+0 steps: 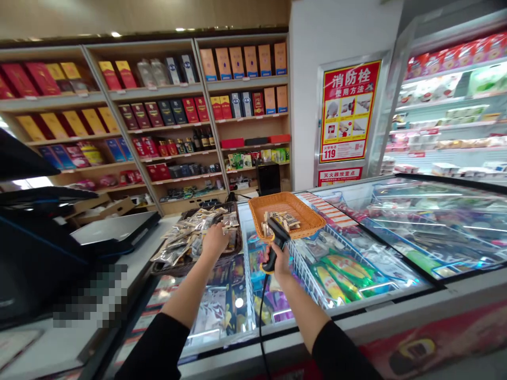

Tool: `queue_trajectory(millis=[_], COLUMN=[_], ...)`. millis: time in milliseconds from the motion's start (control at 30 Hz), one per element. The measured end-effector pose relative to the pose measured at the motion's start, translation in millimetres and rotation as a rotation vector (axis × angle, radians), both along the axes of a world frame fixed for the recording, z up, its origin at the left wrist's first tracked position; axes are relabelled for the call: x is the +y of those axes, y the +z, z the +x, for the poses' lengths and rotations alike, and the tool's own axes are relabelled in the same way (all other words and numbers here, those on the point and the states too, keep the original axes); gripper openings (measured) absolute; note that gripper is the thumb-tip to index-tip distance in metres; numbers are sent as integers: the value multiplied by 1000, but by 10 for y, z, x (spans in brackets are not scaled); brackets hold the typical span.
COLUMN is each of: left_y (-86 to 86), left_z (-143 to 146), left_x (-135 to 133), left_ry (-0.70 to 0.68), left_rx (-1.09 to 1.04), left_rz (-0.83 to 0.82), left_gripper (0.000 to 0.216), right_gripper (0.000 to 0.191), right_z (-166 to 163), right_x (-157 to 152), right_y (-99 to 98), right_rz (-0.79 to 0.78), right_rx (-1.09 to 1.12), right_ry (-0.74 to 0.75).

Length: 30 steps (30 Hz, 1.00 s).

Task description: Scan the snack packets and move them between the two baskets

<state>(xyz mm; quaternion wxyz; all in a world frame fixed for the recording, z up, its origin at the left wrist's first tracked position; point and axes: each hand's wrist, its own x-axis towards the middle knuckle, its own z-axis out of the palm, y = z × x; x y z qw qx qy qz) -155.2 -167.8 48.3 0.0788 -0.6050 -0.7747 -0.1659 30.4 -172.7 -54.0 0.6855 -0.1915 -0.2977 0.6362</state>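
Scanner [279, 232] in right hand [281, 259], fingers wrapped round handle, nose toward orange basket [307, 211], probably for clear aim. Left hand [216, 240] at packets [184, 232] in dark basket [238, 245], fingers half-curled, hold unclear. Both on freezer top [412, 298], probably for easy reach.

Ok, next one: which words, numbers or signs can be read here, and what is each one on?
"消防栓": top of the red poster on the wall
"使用方法": same poster, below that
"119": same poster, lower left
"灭火器放置点": red sign under the poster
Too small or blurred to read: the poster's fine print, shelf boxes, packets, freezer goods. No lettering is readable on the scanner.
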Motion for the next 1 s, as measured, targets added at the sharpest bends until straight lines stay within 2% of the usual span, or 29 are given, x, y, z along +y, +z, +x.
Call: queue_trajectory(millis=[133,200,300,433,633,833,1000], left_y=[-136,-192,-230,-238,-255,-272,-247], left_z=[-159,-178,-203,-258,-308,-292,-264], left_x=[-115,-103,-84,-146,-276,-290,-318], left_ry=[54,56,50,-28,-202,-252,-256], left_rx=[74,47,-78,-243,-406,-328,-354], left_rz=[-97,-92,-38,6,213,208,189], left_gripper=[48,50,53,40,34,31,29], right_gripper=[30,29,29,28,21,17,15], right_z=[-118,-111,-47,20,-17,-85,-77], right_x=[-143,-191,-223,-253,-378,-467,-519], right_y=[-83,-110,-119,-92,-43,-17,44], right_rz=[139,155,141,145,254,314,306], right_rx=[-245,-277,-270,-313,-445,-567,-536], right_ry=[95,124,94,45,-32,34,59])
